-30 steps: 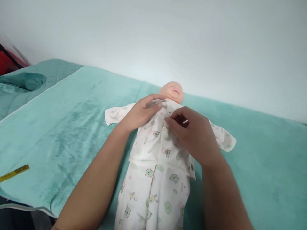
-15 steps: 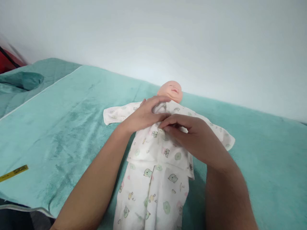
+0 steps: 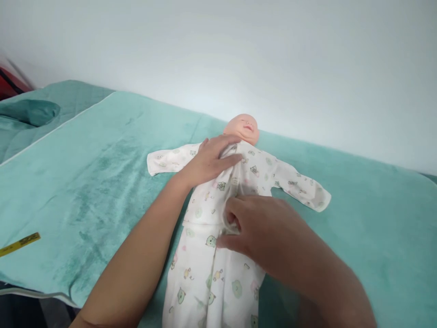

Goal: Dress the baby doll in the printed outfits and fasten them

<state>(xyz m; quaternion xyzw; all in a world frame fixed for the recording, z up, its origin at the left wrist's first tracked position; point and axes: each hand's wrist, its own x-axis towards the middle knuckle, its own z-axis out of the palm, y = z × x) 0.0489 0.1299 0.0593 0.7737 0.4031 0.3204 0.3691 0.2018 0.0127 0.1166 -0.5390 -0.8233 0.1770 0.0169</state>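
Lowered: right hand (image 3: 254,223), toward shirt (image 3: 205,207) hem.
I count one doll (image 3: 241,127), one shirt; left hand (image 3: 212,160) lies open, right's grip I cannot tell.

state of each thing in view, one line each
pale pink doll: lying face up
white printed cloth top: worn, creased
white printed cloth trousers: worn, creased
teal plush sheet: spread, rumpled
flat yellow strip: on the sheet
bare left hand: spread on the top
bare right hand: fingers curled, thumb apart

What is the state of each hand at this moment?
Left hand: open, resting on the shirt.
Right hand: partly curled at the shirt's front; grip cannot be told.
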